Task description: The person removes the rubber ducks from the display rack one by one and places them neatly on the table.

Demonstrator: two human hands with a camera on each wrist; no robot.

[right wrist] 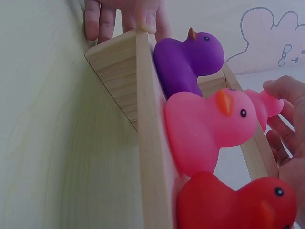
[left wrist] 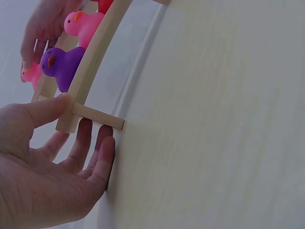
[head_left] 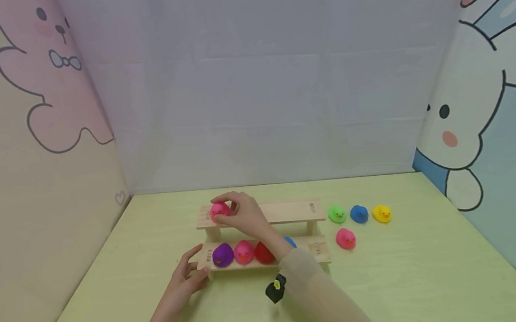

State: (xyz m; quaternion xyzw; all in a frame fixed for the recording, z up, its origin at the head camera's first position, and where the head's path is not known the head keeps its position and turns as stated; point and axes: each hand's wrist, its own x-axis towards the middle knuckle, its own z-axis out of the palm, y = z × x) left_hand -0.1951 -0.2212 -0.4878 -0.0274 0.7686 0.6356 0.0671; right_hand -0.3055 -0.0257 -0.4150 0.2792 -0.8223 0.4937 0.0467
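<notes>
Pink duck in the pinch: this pink duck [head_left: 218, 210] is between the thumb and finger of the right hand [head_left: 246, 218], at the left end of the upper shelf [head_left: 290, 211]. I cannot tell if its bottom touches the wood.
Right grip: the thumb is on the near side and a finger on the far side, pinching the duck.
Left grip: the left hand [head_left: 183, 280] holds the left end of the lower shelf [head_left: 319, 249], thumb on top and fingers by the leg. It is nearer the person than the pinch.
Duck's feel: it looks light, soft and a bit squashy, like a bath toy. I don't think it would break.
Duck's skin: smooth and round, so it might pop out if squeezed too hard.
Best place to hold: round its fat middle, one side each. The little beak looks like a poor place to grab.
Shelf wood: looks stiff but not very heavy, so a bump could slide it. Holding the end should help.
Ducks below the pinch: a purple duck [head_left: 222, 255], a second pink duck [head_left: 244, 253], a red duck [head_left: 263, 254] and a blue duck [head_left: 289, 242], partly hidden by the right arm.
Ducks far right of the pinch: green [head_left: 337, 214], blue [head_left: 359, 214], yellow [head_left: 382, 214] and pink [head_left: 345, 238], on the table [head_left: 409, 271].
</notes>
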